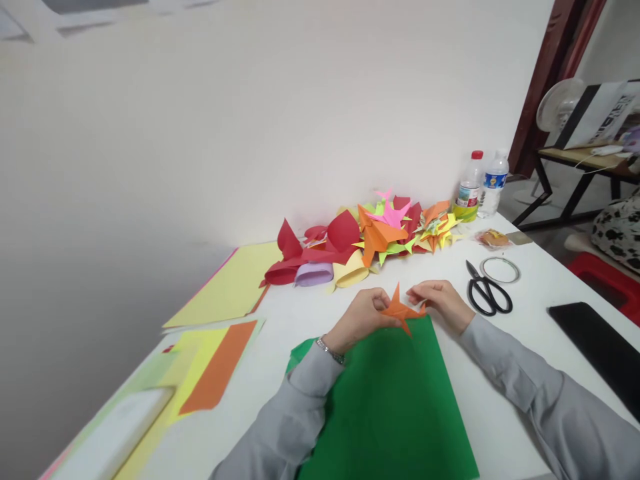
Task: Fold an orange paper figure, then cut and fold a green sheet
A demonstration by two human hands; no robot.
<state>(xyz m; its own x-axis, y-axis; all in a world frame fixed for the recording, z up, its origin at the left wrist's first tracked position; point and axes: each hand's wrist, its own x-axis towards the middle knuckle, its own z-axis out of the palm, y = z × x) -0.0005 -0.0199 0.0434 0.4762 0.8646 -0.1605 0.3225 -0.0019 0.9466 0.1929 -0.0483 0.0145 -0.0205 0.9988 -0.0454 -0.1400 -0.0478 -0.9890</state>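
Both my hands pinch a small folded orange paper shape with pointed tips, held just above the far edge of a green paper sheet on the white table. My left hand grips its left side with fingers closed. My right hand grips its right side, fingers closed too. Grey sleeves cover both arms, and a watch band shows at my left wrist.
A heap of folded coloured paper shapes lies along the wall. Yellow sheets and an orange strip lie at left. Black scissors, a tape ring, two bottles and a dark phone are at right.
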